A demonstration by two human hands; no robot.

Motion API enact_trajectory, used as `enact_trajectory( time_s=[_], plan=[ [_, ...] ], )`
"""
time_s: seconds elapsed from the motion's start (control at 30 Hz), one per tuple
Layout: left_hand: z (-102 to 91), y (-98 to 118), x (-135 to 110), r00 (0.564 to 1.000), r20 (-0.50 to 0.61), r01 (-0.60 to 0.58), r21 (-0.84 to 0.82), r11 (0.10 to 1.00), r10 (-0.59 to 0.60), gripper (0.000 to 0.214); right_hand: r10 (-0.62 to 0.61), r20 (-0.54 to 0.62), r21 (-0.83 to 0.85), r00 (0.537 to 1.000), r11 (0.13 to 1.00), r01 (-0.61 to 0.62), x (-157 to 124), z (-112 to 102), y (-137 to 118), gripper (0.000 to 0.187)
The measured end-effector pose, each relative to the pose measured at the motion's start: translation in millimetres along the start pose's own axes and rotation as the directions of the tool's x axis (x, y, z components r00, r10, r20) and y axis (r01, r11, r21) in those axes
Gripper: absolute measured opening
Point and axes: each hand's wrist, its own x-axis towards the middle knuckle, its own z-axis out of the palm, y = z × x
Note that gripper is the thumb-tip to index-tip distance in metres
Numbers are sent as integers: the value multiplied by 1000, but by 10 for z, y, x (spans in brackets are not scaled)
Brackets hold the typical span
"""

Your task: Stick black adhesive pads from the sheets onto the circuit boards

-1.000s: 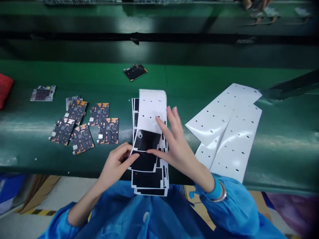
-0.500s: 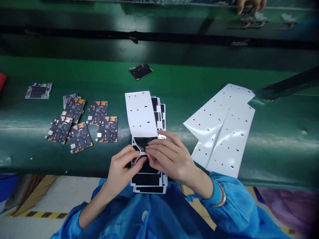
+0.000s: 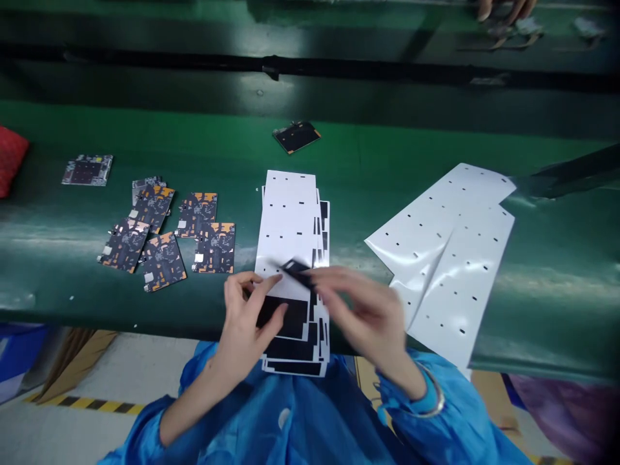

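A black adhesive sticker point(image 3: 298, 272), blurred by motion, is pinched between the fingertips and thumb of my right hand point(image 3: 371, 313). It hangs just over a white backing sheet point(image 3: 288, 213) with small dark slots. My left hand point(image 3: 247, 323) rests at that sheet's left edge, thumb and forefinger apart, nothing between them. Below the white part, a black rectangular sticker point(image 3: 290, 316) shows between the hands. More sticker sheets point(image 3: 293, 349) with black shapes and white borders lie stacked underneath, jutting over the table's near edge.
Several circuit boards point(image 3: 216, 248) lie loosely grouped on the left of the green table point(image 3: 339, 161). One board with a black cover point(image 3: 296, 137) sits farther back. White slotted sheets point(image 3: 450, 258) overlap on the right. Another person's hand point(image 3: 508, 10) appears at the top right.
My right hand has lifted the black sticker off its sheet and moved right. The curled-up white sheet now lies flat. My left hand has loosened its pinch. The whole view has shifted slightly.
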Motion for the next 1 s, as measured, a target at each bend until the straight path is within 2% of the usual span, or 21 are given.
enact_trajectory(
  time_s=[0.03, 0.07, 0.1, 0.17, 0.2, 0.23, 0.27, 0.33, 0.37, 0.4, 0.43, 0.5, 0.53, 0.6, 0.67, 0.77, 0.83, 0.9, 1.0],
  plan=[
    [-9, 28, 17, 999, 31, 22, -127, 992, -19, 25, -29, 115, 39, 993, 999, 24, 0, 56, -17, 24],
    [-27, 50, 32, 997, 68, 59, -250, 966, -43, 26, -28, 165, 70, 986, 997, 17, 6, 90, -19, 25],
    [-53, 64, 43, 993, 104, 96, -348, 932, -63, 27, 8, 145, 89, 989, 996, -21, 16, 100, -4, 25],
    [-121, 75, 58, 986, 151, 129, -448, 885, -67, 26, 143, 23, 134, 989, 980, -144, 43, 68, 66, 21],
    [-157, 75, 63, 987, 156, 112, -462, 880, -43, 24, 219, 10, 176, 976, 960, -217, 56, 39, 112, 22],
    [-192, 72, 68, 988, 156, 76, -461, 884, -4, 21, 288, 51, 228, 956, 929, -292, 65, 12, 156, 27],
    [-226, 68, 74, 988, 151, 33, -447, 894, 39, 19, 341, 124, 272, 932, 891, -363, 70, -6, 193, 28],
    [-282, 47, 95, 979, 169, -48, -360, 932, 116, 18, 391, 247, 292, 887, 842, -453, 67, -12, 226, 17],
    [-304, 27, 112, 972, 191, -84, -277, 957, 140, 18, 398, 247, 267, 884, 849, -457, 60, -3, 221, 13],
    [-322, -2, 136, 966, 210, -115, -165, 980, 149, 20, 384, 207, 219, 900, 878, -425, 52, 8, 204, 15],
    [-335, -41, 165, 967, 218, -132, -23, 991, 133, 25, 339, 150, 145, 929, 922, -360, 46, 17, 178, 17],
    [-350, -148, 233, 989, 145, -85, 301, 950, 42, 42, 164, 49, -61, 985, 985, -161, 38, 9, 119, 12],
    [-354, -209, 265, 997, 77, -24, 436, 900, -10, 49, 57, 18, -178, 998, 983, -53, 37, -10, 93, 10],
    [-361, -325, 307, 996, -35, 91, 590, 803, -87, 55, -111, -1, -377, 994, 921, 103, 37, -79, 61, 11],
    [-376, -410, 301, 991, -72, 130, 628, 767, -109, 53, -171, -15, -482, 985, 865, 142, 36, -166, 57, 13],
    [-424, -483, 218, 989, -94, 150, 619, 771, -117, 42, -96, -86, -447, 992, 893, 47, 26, -266, 83, 13],
    [-469, -521, 154, 984, -116, 176, 592, 787, -132, 42, 8, -159, -334, 987, 940, -61, 16, -294, 105, 11],
    [-515, -549, 113, 984, -138, 168, 522, 836, -111, 54, 121, -222, -192, 968, 967, -165, 9, -299, 117, 11],
    [-580, -505, 106, 986, -162, 32, 373, 927, 31, 77, 247, -230, 34, 941, 969, -246, 16, -276, 100, 11]
  ],
)
